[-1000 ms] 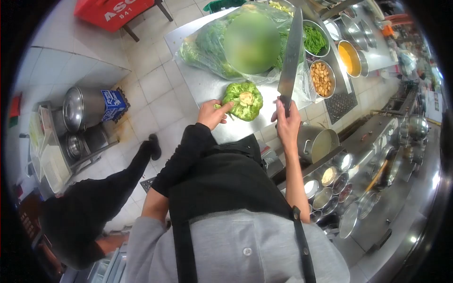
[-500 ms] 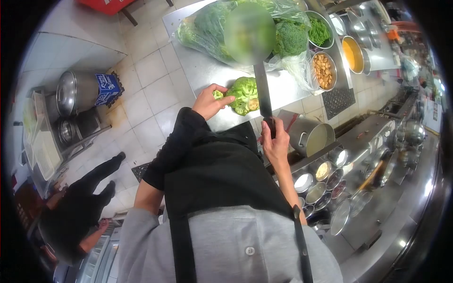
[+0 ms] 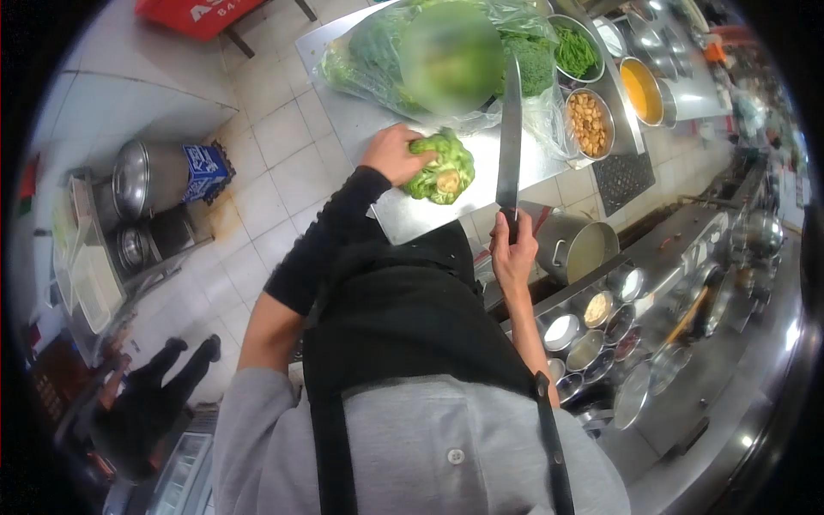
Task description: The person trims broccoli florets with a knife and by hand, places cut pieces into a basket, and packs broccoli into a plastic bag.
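A light-green broccoli head (image 3: 452,165) rests on the steel table (image 3: 399,215), its pale cut stem facing up. My left hand (image 3: 398,155) grips its left side, with the fingertips partly hidden among the florets. To the right, my right hand (image 3: 514,251) is closed around the dark handle of a kitchen knife (image 3: 510,142). The long blade points away from me, apart from the broccoli head. Beyond both hands lies a clear plastic bag (image 3: 365,64) of broccoli, partly covered by a blurred disc.
Bowls of green vegetables (image 3: 577,51) and browned cubes (image 3: 588,124) stand at the table's right. A large stockpot (image 3: 586,251) is near my right arm, with several small containers beyond. At left are a lidded pot (image 3: 133,180) and another person (image 3: 142,421) in dark clothes.
My left hand has gone from pinching a small green piece beside the broccoli head to gripping the head itself. The knife has moved right, away from it. The other person has shifted.
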Available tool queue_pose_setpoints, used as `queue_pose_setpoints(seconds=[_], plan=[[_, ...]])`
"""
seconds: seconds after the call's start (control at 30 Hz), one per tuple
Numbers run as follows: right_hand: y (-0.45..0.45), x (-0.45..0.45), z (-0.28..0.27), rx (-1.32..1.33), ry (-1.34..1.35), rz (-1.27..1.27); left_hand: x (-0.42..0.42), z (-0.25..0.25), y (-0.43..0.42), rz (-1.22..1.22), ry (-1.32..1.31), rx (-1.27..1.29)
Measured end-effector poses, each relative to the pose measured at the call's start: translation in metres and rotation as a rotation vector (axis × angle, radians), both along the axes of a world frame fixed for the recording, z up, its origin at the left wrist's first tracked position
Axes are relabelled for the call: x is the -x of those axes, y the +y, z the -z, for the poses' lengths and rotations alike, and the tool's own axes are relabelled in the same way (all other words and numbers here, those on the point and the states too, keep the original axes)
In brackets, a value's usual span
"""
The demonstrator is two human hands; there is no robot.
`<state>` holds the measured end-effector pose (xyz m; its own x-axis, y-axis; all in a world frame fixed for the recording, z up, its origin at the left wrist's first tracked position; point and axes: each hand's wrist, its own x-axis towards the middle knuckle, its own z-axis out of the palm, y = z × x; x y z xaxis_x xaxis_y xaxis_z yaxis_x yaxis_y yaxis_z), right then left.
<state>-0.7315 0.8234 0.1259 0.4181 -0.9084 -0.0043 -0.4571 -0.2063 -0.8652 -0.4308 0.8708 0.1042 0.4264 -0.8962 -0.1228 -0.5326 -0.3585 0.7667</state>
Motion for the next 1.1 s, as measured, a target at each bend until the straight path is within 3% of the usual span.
queue_pose_setpoints(seconds=[0.2,0.3,0.37,0.43,0.53,0.73,0.93,1.1], plan=[[0.007,-0.005,-0.02,-0.125,-0.049,0.045,0.011,-0.014,0.03,-0.461,0.17,0.06],[0.01,-0.008,-0.017,-0.145,-0.026,0.027,0.025,0.031,0.031,-0.643,0.31,0.097],[0.012,-0.009,-0.023,-0.159,0.003,-0.005,0.033,0.037,0.031,-0.642,0.41,0.087],[0.013,-0.006,-0.029,-0.086,0.054,-0.07,0.043,0.007,0.03,-0.622,0.503,0.081],[0.016,-0.001,-0.039,-0.019,0.136,-0.153,0.036,0.006,0.037,-0.532,0.376,0.053],[0.03,0.008,-0.061,-0.016,0.2,-0.2,0.013,-0.016,0.051,-0.533,0.808,0.103],[0.031,0.002,-0.058,-0.02,0.184,-0.191,-0.015,-0.012,0.075,-0.594,1.482,0.363],[0.026,-0.019,-0.055,-0.046,0.132,-0.145,-0.029,0.015,0.104,-0.714,1.498,0.4]])
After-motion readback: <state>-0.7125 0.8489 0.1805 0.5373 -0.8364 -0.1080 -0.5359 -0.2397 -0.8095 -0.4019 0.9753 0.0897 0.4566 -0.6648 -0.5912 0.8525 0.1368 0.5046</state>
